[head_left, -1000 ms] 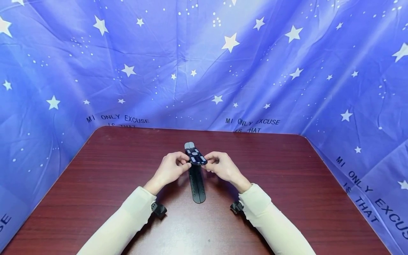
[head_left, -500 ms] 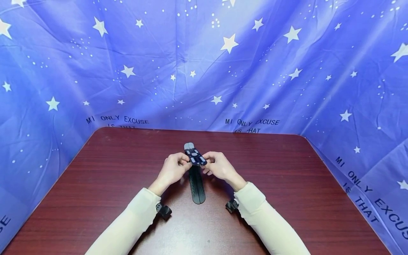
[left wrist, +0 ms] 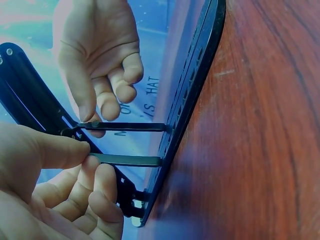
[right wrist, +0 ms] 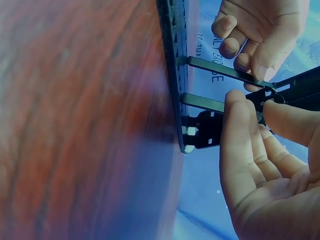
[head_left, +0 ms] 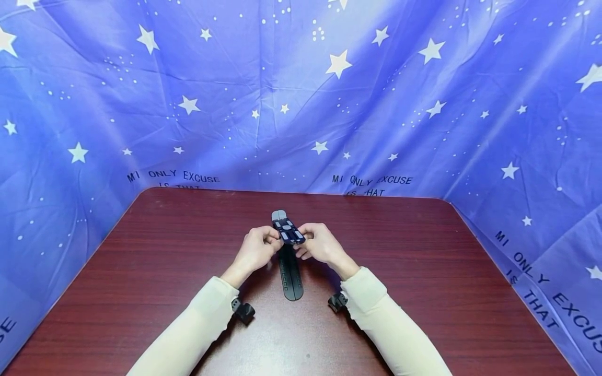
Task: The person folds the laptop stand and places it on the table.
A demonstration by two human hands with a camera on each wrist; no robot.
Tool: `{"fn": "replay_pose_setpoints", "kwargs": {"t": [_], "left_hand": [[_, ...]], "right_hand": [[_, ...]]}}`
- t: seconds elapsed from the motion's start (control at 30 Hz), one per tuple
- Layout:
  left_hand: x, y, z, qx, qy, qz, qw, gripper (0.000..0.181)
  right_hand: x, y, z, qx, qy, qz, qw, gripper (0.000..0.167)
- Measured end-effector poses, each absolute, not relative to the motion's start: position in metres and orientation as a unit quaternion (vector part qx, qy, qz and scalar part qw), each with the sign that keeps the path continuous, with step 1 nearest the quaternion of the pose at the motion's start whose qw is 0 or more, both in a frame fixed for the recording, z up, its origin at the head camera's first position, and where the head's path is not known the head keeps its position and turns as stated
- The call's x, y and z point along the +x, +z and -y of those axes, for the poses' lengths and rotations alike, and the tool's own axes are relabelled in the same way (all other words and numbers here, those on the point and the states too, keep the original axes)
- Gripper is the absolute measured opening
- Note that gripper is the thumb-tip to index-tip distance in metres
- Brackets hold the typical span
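A black folding stand (head_left: 291, 277) stands on the table, its slotted base lying lengthwise. Its upper plate (head_left: 288, 227), with grey pads, is raised at a tilt above the base. In the left wrist view two thin struts (left wrist: 132, 160) run between the plate and the base slots. My left hand (head_left: 256, 249) pinches the upper end of one strut, at the plate's left edge. My right hand (head_left: 324, 244) pinches near the other strut's upper end, with thumb and index finger at the joint (right wrist: 267, 102). The fingers partly hide both joints.
The dark red wooden table (head_left: 400, 250) spreads out around the stand. Behind it and on both sides hangs a blue curtain (head_left: 263, 104) with white stars. Black wrist cameras (head_left: 243, 311) hang below the sleeves.
Both wrists and forearms have drawn slightly inward, the right one more. The right hand's lower fingers have moved further under the plate. The stand has barely moved.
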State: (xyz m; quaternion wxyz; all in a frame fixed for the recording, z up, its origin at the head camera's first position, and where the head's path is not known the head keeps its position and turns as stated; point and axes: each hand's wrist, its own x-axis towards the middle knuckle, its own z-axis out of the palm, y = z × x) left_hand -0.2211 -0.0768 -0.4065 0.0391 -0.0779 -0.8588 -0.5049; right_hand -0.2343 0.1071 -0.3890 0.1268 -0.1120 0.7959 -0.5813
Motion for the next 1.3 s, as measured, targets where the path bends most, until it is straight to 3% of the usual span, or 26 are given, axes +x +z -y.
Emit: {"fn": "replay_pose_setpoints", "kwargs": {"t": [0.57,0.93,1.3], "left_hand": [[-0.2214,-0.4078,0.0731,-0.068,-0.530,0.844,0.048,0.011],[-0.2220,-0.4041,0.0737,-0.069,-0.507,0.855,0.088,0.011],[-0.2243,-0.4005,0.0742,-0.068,-0.485,0.864,0.118,0.006]], "right_hand": [[-0.2359,-0.3907,-0.1026,-0.098,-0.594,-0.788,0.130,0.018],[-0.2386,-0.3900,-0.1006,-0.096,-0.583,-0.800,0.103,0.008],[-0.2408,-0.3843,-0.0965,-0.095,-0.580,-0.803,0.096,0.013]]}}
